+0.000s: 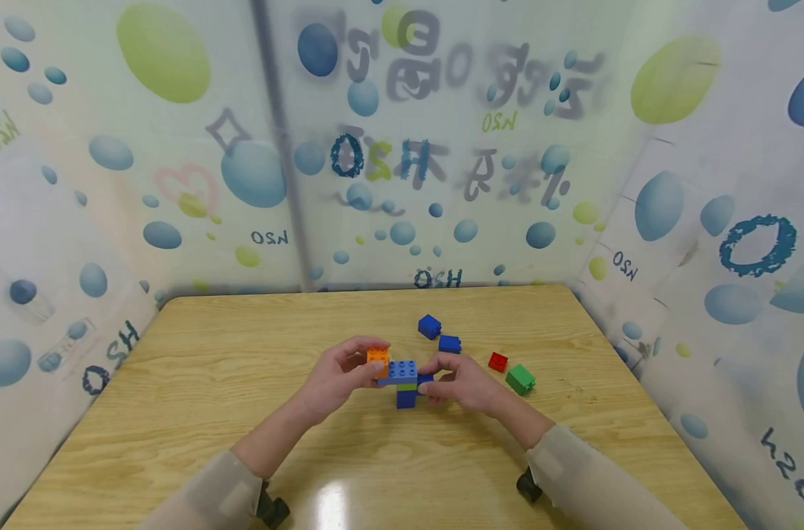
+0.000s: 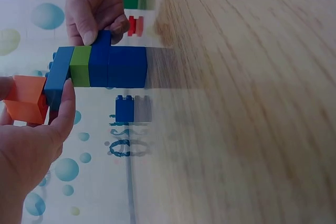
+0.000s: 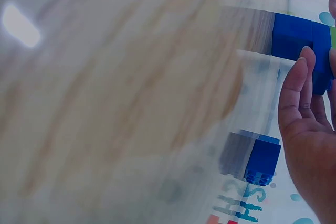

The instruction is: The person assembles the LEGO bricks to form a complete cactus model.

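- In the middle of the table [image 1: 243, 368], between the two hands: a small tower of toy bricks [image 1: 403, 373].
- From bottom to top in this tower: first, a bottom brick [image 2: 127, 66] of blue colour; second, another blue brick [image 2: 98, 66], with one end sticking out to the right; third, a light green brick [image 2: 80, 66]; fourth, a long blue brick [image 2: 59, 69], reaching out to the left.
- On the left end of the long blue brick, with studs upward: an orange brick [image 1: 378, 353].
- With the left hand [image 1: 339, 379]: grasping the orange brick from the left, with one digit also against the long blue brick.
- With the right hand [image 1: 464, 386]: pinching the sticking-out end of the second blue brick from the right.
- Contact between the bottom brick and the table: perhaps, but not possible to be certain from these angles.
- Farther than the tower and a little to the right: two loose blue bricks, the far one [image 1: 430, 327] and the near one [image 1: 450, 344], this last just beyond the right hand.
- More to the right: a small red brick [image 1: 498, 362], and beside it, slightly nearer and without touching, a green brick [image 1: 520, 379].
- At the near side: two light sleeves [image 1: 594, 471], left and right, with a small dark device [image 1: 272, 508] at each cuff.
- On the far side, behind the table: a pale wall [image 1: 442, 250], printed with blue and green bubbles and mirrored letters.
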`<state>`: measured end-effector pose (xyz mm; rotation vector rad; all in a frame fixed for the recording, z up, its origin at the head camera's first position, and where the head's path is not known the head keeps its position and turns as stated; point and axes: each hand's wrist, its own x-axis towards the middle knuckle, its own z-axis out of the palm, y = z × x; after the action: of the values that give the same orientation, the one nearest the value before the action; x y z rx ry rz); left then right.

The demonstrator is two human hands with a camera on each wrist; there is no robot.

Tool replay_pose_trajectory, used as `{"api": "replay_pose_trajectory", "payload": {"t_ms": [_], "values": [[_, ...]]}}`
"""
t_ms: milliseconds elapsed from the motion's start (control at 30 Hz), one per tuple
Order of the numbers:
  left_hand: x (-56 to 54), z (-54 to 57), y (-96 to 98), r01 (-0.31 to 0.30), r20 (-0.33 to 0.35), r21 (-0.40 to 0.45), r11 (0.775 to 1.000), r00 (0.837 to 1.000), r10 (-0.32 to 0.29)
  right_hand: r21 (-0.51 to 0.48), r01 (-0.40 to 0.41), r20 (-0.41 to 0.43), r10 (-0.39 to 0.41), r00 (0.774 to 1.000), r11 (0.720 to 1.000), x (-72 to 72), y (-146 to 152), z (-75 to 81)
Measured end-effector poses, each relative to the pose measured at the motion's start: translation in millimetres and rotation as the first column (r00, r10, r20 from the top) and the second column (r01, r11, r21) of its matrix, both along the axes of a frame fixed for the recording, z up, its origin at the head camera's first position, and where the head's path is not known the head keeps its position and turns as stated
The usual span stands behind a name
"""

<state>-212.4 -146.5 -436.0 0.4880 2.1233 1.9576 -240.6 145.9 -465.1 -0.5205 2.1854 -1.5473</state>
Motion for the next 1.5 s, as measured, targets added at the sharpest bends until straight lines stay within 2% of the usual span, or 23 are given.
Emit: {"api": "replay_pose_trajectory", "payload": {"t_ms": [267, 967, 1200, 1367, 1500], "values": [[1.6, 0.6, 2.4, -0.02, -0.007, 0.006, 1.0, 1.0, 0.02, 0.003, 0.005, -0.002, -0.005, 1.0, 1.0, 0.3, -0.7, -0.4], [0.6, -0.8, 0.6, -0.013, -0.029, 0.024, 1.0, 0.999, 0.014, 0.005, 0.005, 0.001, -0.005, 1.0, 1.0, -0.2, -1.0, 1.3], [4.1, -5.1, 4.9, -0.023, -0.003, 0.086, 0.996, 1.0, 0.023, -0.002, 0.001, 0.004, -0.001, 1.0, 1.0, -0.5, -1.1, -0.2], [3.4, -5.6, 7.0, -0.061, -0.016, 0.057, 0.996, 0.998, 0.062, -0.002, 0.002, 0.006, -0.002, 1.0, 1.0, -0.7, -1.0, -0.1], [1.9, -3.7, 7.1, -0.067, -0.016, 0.033, 0.997, 0.998, 0.068, 0.001, 0.002, 0.0, -0.002, 1.0, 1.0, 0.0, -1.1, 1.1]]}}
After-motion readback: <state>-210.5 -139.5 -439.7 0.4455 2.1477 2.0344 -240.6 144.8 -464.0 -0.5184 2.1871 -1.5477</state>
